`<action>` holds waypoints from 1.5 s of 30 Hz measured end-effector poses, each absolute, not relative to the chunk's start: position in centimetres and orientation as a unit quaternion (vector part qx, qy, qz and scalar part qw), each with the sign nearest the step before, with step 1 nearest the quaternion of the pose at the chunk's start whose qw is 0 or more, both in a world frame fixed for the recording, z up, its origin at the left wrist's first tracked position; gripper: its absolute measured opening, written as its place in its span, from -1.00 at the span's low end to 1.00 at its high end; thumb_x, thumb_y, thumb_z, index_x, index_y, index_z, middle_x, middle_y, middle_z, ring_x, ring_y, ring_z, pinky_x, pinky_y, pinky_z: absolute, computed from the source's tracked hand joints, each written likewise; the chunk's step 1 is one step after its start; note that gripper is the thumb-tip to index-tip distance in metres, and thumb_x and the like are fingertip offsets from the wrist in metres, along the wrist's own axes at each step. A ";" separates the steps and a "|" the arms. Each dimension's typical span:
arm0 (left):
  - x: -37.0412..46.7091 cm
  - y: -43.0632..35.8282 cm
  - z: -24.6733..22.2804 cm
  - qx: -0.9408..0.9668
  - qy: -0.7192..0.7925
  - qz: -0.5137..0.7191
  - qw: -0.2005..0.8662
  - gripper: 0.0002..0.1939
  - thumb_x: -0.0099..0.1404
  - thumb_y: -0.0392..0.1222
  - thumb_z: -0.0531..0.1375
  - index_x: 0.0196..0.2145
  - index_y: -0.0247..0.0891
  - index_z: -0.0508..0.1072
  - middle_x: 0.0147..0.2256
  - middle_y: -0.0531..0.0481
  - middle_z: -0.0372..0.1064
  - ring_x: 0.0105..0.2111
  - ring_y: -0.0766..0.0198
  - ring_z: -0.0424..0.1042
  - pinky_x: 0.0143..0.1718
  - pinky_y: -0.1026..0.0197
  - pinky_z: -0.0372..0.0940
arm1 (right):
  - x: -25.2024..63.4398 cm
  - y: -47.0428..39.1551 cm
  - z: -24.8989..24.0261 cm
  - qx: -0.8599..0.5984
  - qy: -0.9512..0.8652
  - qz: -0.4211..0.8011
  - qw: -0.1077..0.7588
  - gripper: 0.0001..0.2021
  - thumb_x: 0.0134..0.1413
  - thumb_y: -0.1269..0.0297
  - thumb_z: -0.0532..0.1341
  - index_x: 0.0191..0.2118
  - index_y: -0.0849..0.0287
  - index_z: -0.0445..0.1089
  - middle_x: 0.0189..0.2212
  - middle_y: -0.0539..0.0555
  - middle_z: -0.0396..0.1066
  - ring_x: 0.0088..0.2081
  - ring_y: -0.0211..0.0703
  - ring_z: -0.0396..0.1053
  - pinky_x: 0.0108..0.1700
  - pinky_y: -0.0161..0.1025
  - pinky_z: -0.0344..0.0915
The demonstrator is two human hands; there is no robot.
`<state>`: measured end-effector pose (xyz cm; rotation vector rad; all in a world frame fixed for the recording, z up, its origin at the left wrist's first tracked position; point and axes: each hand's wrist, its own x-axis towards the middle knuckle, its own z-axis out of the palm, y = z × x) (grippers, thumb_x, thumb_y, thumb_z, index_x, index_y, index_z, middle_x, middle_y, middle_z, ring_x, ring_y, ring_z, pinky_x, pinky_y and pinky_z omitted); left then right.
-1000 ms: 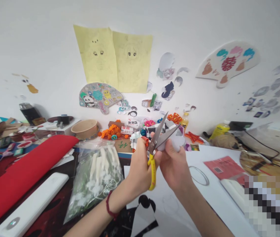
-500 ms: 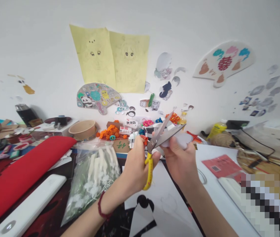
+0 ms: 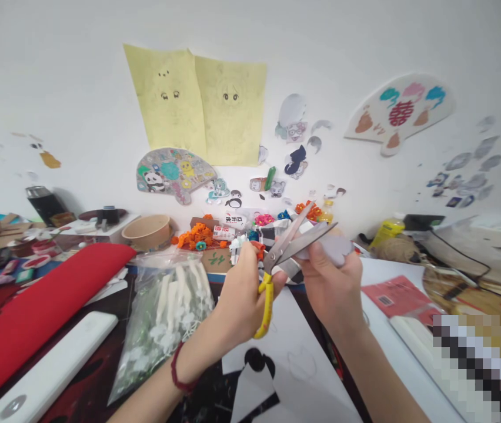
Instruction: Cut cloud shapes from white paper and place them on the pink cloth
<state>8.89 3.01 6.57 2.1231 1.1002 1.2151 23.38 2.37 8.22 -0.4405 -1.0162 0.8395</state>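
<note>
My left hand (image 3: 245, 294) is closed around the yellow handles of a pair of scissors (image 3: 292, 235). The blades stand apart and point up to the right. In my right hand (image 3: 332, 288) a pale rounded paper cutout (image 3: 332, 248) is pinched between thumb and fingers, close beside the blades. Whether the blades touch the paper I cannot tell. Below both hands lies a white sheet (image 3: 294, 376) with a faint pencil outline, and black and white paper pieces (image 3: 256, 376) rest on it.
To the left lie a clear bag of white-and-green items (image 3: 166, 317), a red roll (image 3: 56, 305) and a long white object (image 3: 52, 364). Orange fuzzy flowers (image 3: 200, 235) and a round tan bowl (image 3: 147, 232) stand near the wall. A pink packet (image 3: 398, 296) lies at right.
My right hand has moved slightly right with the paper cutout, away from the scissors. The blades are slightly shifted; my left hand has barely moved.
</note>
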 end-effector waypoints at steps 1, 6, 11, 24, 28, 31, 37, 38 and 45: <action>8.9 3.0 6.5 0.771 0.405 0.437 0.225 -0.72 0.35 0.02 0.09 -0.21 -0.15 0.05 -0.30 0.03 0.18 -0.38 0.21 0.16 -0.35 0.13 0.08 | 23.4 2.4 8.2 -0.203 -0.471 0.385 0.768 -0.87 0.09 0.26 0.36 -0.28 0.10 0.40 -0.22 0.10 0.48 -0.37 -0.16 0.41 -0.36 -0.20 0.41; 8.7 3.0 6.4 0.769 0.427 0.421 0.222 -0.70 0.36 0.07 0.06 -0.23 -0.14 0.02 -0.38 0.09 0.13 -0.45 0.24 0.11 -0.41 0.16 0.03 | 23.6 2.5 8.2 -0.198 -0.464 0.380 0.775 -0.86 0.07 0.29 0.37 -0.33 0.10 0.38 -0.25 0.08 0.44 -0.41 -0.20 0.34 -0.35 -0.19 0.38; 8.5 3.1 6.5 0.770 0.435 0.408 0.227 -0.69 0.37 0.12 0.03 -0.20 -0.14 0.05 -0.43 0.13 0.10 -0.49 0.25 0.10 -0.43 0.16 0.02 | 23.8 2.4 8.5 -0.210 -0.475 0.365 0.773 -0.82 0.07 0.29 0.37 -0.40 0.10 0.33 -0.39 0.02 0.36 -0.41 -0.19 0.31 -0.37 -0.22 0.32; 8.4 3.1 6.9 0.771 0.458 0.390 0.209 -0.67 0.37 0.16 0.02 -0.24 -0.13 0.02 -0.38 0.08 0.18 -0.45 0.20 0.19 -0.41 0.15 0.06 | 24.8 2.1 8.6 -0.286 -0.523 0.241 0.766 -0.66 0.13 0.25 0.34 -0.49 0.13 0.15 -0.56 -0.13 0.01 -0.52 -0.32 -0.03 -0.46 -0.27 -0.03; 8.4 3.2 6.9 0.773 0.466 0.379 0.205 -0.68 0.37 0.14 0.02 -0.24 -0.12 0.02 -0.41 0.09 0.18 -0.45 0.19 0.22 -0.41 0.15 0.06 | 25.0 2.0 8.7 -0.300 -0.536 0.193 0.765 -0.65 0.13 0.23 0.34 -0.49 0.12 0.14 -0.56 -0.13 0.01 -0.52 -0.30 -0.03 -0.46 -0.25 -0.04; 8.5 3.2 6.9 0.773 0.471 0.372 0.205 -0.68 0.37 0.14 0.02 -0.24 -0.12 0.02 -0.43 0.11 0.17 -0.46 0.18 0.23 -0.41 0.15 0.07 | 25.1 2.0 8.8 -0.303 -0.540 0.166 0.767 -0.66 0.13 0.24 0.34 -0.50 0.12 0.15 -0.56 -0.12 0.01 -0.52 -0.30 -0.02 -0.46 -0.24 -0.05; 8.5 3.1 6.8 0.779 0.468 0.370 0.193 -0.66 0.37 0.14 0.04 -0.28 -0.12 0.00 -0.44 0.13 0.14 -0.49 0.22 0.18 -0.44 0.17 0.04 | 25.3 1.9 9.0 -0.306 -0.547 0.144 0.766 -0.65 0.13 0.23 0.34 -0.50 0.11 0.15 -0.58 -0.12 0.00 -0.54 -0.29 -0.05 -0.47 -0.23 -0.08; 8.5 3.1 6.7 0.780 0.466 0.369 0.193 -0.66 0.37 0.14 0.03 -0.28 -0.12 -0.01 -0.44 0.13 0.14 -0.49 0.22 0.19 -0.44 0.17 0.04 | 25.4 1.9 9.0 -0.305 -0.548 0.145 0.765 -0.65 0.12 0.22 0.35 -0.50 0.10 0.15 -0.58 -0.12 0.01 -0.54 -0.28 -0.05 -0.48 -0.24 -0.08; 8.5 3.2 6.6 0.784 0.462 0.367 0.192 -0.67 0.37 0.12 0.05 -0.26 -0.12 0.00 -0.44 0.11 0.17 -0.47 0.20 0.20 -0.42 0.16 0.07 | 25.8 1.8 9.2 -0.300 -0.552 0.158 0.762 -0.71 0.09 0.22 0.36 -0.48 0.09 0.24 -0.61 -0.10 0.17 -0.56 -0.26 0.17 -0.44 -0.24 0.19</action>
